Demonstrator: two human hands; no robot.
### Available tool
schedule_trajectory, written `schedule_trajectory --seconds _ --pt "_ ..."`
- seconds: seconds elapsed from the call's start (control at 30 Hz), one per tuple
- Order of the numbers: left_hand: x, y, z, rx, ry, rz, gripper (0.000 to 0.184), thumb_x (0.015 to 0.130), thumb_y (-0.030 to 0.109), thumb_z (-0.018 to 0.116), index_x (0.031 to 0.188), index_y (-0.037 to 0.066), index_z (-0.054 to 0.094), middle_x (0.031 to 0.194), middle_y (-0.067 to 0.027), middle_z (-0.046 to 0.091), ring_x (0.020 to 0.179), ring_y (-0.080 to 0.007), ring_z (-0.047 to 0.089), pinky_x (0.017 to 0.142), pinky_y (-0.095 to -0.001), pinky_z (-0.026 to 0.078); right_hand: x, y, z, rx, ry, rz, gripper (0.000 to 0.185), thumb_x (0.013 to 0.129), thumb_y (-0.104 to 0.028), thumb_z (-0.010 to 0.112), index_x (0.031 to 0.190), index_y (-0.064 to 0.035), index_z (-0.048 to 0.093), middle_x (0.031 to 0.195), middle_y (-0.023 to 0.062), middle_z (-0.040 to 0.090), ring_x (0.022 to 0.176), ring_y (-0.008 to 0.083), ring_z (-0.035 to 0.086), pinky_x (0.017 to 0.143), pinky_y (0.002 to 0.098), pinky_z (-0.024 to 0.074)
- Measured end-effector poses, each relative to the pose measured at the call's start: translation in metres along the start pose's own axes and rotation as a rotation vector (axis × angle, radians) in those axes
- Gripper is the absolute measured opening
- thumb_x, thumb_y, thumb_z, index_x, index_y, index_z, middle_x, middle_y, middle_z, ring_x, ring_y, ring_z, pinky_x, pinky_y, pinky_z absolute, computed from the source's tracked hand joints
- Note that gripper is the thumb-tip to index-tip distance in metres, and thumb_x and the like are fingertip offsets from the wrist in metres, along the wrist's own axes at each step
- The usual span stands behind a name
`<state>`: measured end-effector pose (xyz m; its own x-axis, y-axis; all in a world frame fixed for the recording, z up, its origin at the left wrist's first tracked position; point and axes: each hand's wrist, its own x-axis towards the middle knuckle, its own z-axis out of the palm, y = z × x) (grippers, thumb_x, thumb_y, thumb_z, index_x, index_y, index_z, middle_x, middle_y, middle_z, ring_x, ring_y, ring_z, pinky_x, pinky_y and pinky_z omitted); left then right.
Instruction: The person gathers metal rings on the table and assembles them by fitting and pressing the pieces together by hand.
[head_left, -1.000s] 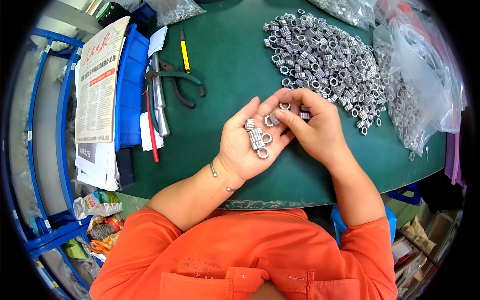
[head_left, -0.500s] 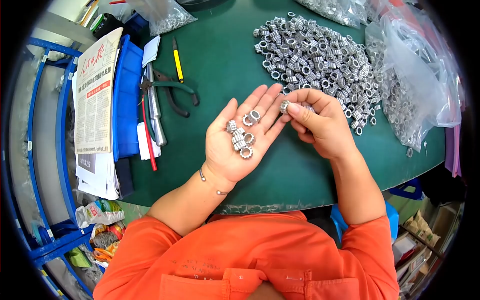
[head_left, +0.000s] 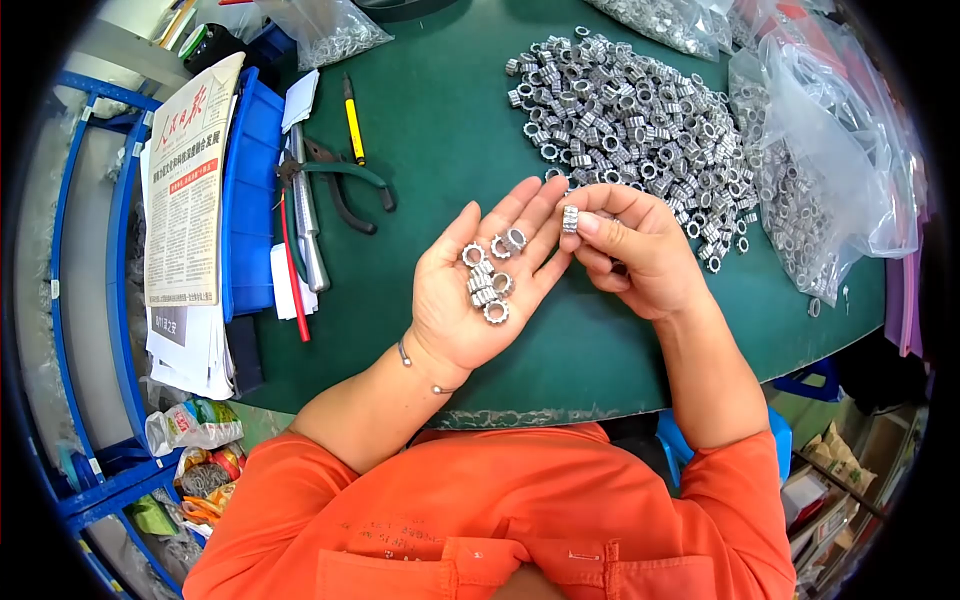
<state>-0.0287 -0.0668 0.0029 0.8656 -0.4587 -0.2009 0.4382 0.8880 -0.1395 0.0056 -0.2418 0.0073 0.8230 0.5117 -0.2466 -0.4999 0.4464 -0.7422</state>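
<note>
My left hand (head_left: 455, 300) lies palm up with its fingers stretched out, over the green table. Several small toothed metal rings (head_left: 496, 312) rest loose on its palm, some tipped on their sides. My right hand (head_left: 640, 245) is closed, pinching one toothed metal ring (head_left: 570, 219) between thumb and forefinger, beside the left fingertips. Its other fingers curl inward, and a bit of grey shows near them that I cannot make out. Just beyond both hands spreads a big heap of the same kind of rings (head_left: 640, 110).
Clear plastic bags of rings (head_left: 800, 220) lie at the right and back of the green table (head_left: 440, 130). Pliers (head_left: 345, 185), a yellow pen (head_left: 354, 122) and a red stick (head_left: 294, 270) lie at left. Beside them stands a blue bin (head_left: 252, 200) with a newspaper (head_left: 185, 190).
The ring in my right hand has turned and now shows its ribbed side more fully. Rings on my left palm have shifted; one near the thumb now shows its open end.
</note>
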Motion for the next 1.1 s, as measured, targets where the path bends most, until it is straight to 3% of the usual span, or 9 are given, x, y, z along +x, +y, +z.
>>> schedule_trajectory --seconds 0.37,0.53,0.6,0.67,0.73,0.87,0.93,1.0,1.1 --pt "0.000 -0.002 0.003 0.099 0.035 0.022 0.054 0.094 0.029 0.036 0.139 0.001 0.025 0.147 -0.0145 0.024 0.134 -0.0315 0.025 0.111 -0.0465 0.018 0.003 0.008 0.005 -0.548 0.128 -0.261 0.020 0.083 -0.005 0.062 0.102 0.0000 0.060 0.083 0.0037 0.062 0.059 0.0041 0.049 0.044 0.0158 0.0336" --pt "0.000 -0.003 0.002 0.081 0.035 0.021 0.054 0.094 0.030 0.036 0.139 0.001 0.026 0.146 -0.0146 0.026 0.134 -0.0301 0.027 0.111 -0.0465 0.019 -0.001 -0.004 0.015 0.070 0.113 -0.213 0.006 0.084 -0.008 0.057 0.086 -0.0024 0.056 0.074 0.0060 0.059 0.054 0.0057 0.048 0.037 0.0171 0.0272" --pt "0.000 -0.005 0.001 0.107 0.035 -0.003 0.054 0.094 0.030 0.036 0.138 0.001 0.026 0.145 -0.0144 0.028 0.132 -0.0290 0.030 0.110 -0.0461 0.021 -0.003 0.003 0.005 -0.356 0.125 -0.164 0.011 0.079 -0.006 0.065 0.088 -0.0011 0.062 0.077 0.0068 0.061 0.066 0.0090 0.056 0.045 0.0198 0.0385" --pt "0.001 -0.004 -0.003 0.098 0.031 -0.018 0.053 0.095 0.030 0.036 0.138 0.001 0.027 0.144 -0.0155 0.029 0.131 -0.0287 0.033 0.109 -0.0461 0.024 0.003 0.019 0.011 -0.848 0.063 -0.551 0.018 0.075 -0.007 0.070 0.091 -0.0017 0.064 0.079 0.0074 0.061 0.071 0.0130 0.058 0.056 0.0250 0.0453" --pt "0.003 -0.005 -0.004 0.123 0.073 -0.020 0.053 0.095 0.031 0.036 0.138 0.001 0.028 0.142 -0.0168 0.031 0.129 -0.0282 0.035 0.107 -0.0465 0.026 0.000 0.023 0.020 -1.147 0.095 -0.582 0.022 0.075 -0.010 0.070 0.094 -0.0014 0.062 0.080 0.0102 0.061 0.071 0.0203 0.059 0.064 0.0300 0.0477" --pt "0.003 0.000 -0.009 0.162 0.070 -0.056 0.052 0.095 0.031 0.035 0.137 0.001 0.029 0.140 -0.0164 0.035 0.123 -0.0272 0.041 0.106 -0.0466 0.027 0.000 0.019 0.017 -0.861 0.094 -0.336 0.013 0.080 -0.007 0.064 0.090 -0.0003 0.058 0.080 0.0078 0.059 0.075 0.0165 0.059 0.069 0.0283 0.0471" --pt "0.003 0.000 -0.009 0.122 0.030 -0.064 0.052 0.095 0.031 0.036 0.137 0.002 0.030 0.138 -0.0156 0.037 0.121 -0.0277 0.042 0.107 -0.0472 0.026 0.001 0.008 0.013 -0.349 0.128 -0.079 0.013 0.085 -0.007 0.057 0.096 -0.0010 0.057 0.081 0.0063 0.060 0.060 0.0104 0.054 0.048 0.0202 0.0407" --pt "0.002 -0.002 -0.001 0.067 0.061 -0.022 0.052 0.095 0.032 0.036 0.137 0.003 0.031 0.138 -0.0153 0.038 0.122 -0.0273 0.042 0.107 -0.0476 0.025 0.004 0.002 0.003 0.071 0.060 -0.049 0.013 0.086 -0.007 0.054 0.098 -0.0021 0.055 0.079 0.0076 0.060 0.055 0.0083 0.051 0.038 0.0175 0.0316" --pt "0.001 -0.002 -0.001 0.099 0.062 -0.030 0.051 0.095 0.032 0.036 0.136 0.002 0.031 0.138 -0.0151 0.038 0.126 -0.0263 0.039 0.107 -0.0478 0.024 0.005 0.003 0.003 0.160 0.055 -0.089 0.010 0.086 -0.009 0.055 0.093 -0.0023 0.056 0.077 0.0075 0.060 0.057 0.0097 0.053 0.037 0.0177 0.0315"
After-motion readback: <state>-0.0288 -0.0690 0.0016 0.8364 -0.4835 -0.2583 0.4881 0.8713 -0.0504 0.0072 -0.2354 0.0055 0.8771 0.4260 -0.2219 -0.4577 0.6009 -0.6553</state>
